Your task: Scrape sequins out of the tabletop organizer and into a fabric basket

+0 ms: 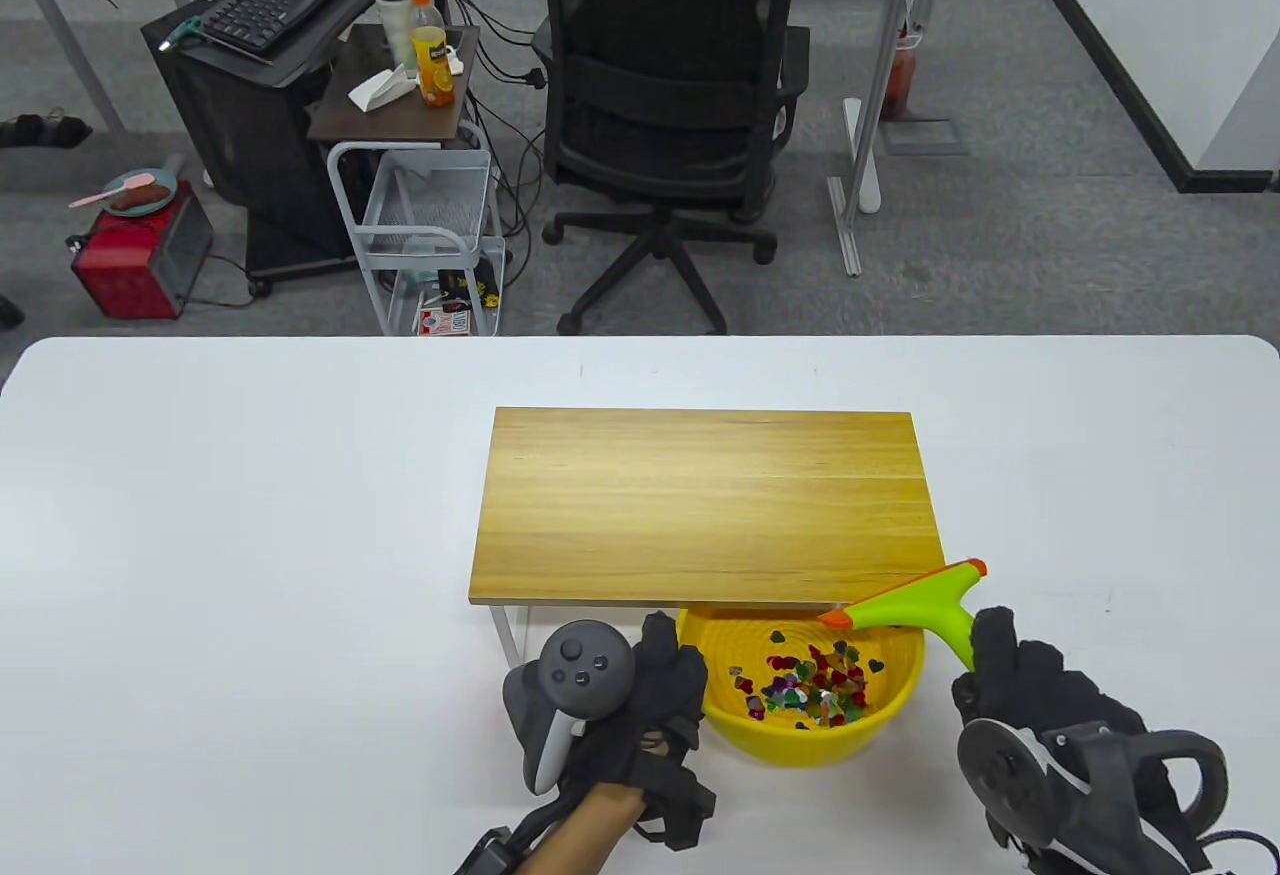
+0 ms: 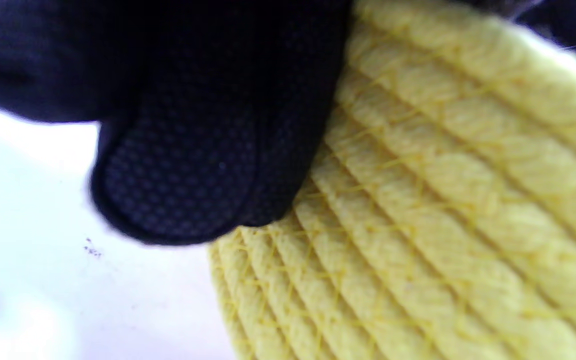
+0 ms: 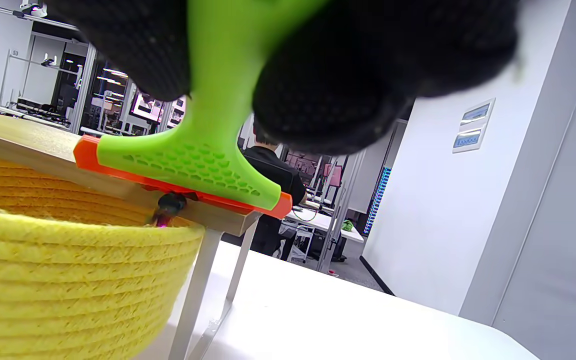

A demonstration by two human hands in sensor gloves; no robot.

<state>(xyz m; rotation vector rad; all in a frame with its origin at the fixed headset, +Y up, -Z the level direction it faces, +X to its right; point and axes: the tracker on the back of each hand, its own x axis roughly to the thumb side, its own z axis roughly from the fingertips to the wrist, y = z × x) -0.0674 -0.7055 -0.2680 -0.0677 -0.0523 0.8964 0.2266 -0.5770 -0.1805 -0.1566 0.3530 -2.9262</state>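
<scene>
From above, the basket (image 1: 800,745) sits at the organizer's (image 1: 705,505) 6 o'clock edge, sequins (image 1: 812,685) piled inside. The left hand (image 1: 640,715) grips its 9 o'clock wall; the left wrist view shows fingers (image 2: 193,165) pressed on the weave. The right hand (image 1: 1040,705) clasps the scraper (image 1: 915,605). Only the right wrist view shows its orange blade (image 3: 188,192) on the organizer's edge, one sequin (image 3: 165,212) tipping off.

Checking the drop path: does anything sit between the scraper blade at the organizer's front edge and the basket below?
Nothing visible does. The scraper rests at the organizer edge, directly above the open basket, which the left hand holds.
</scene>
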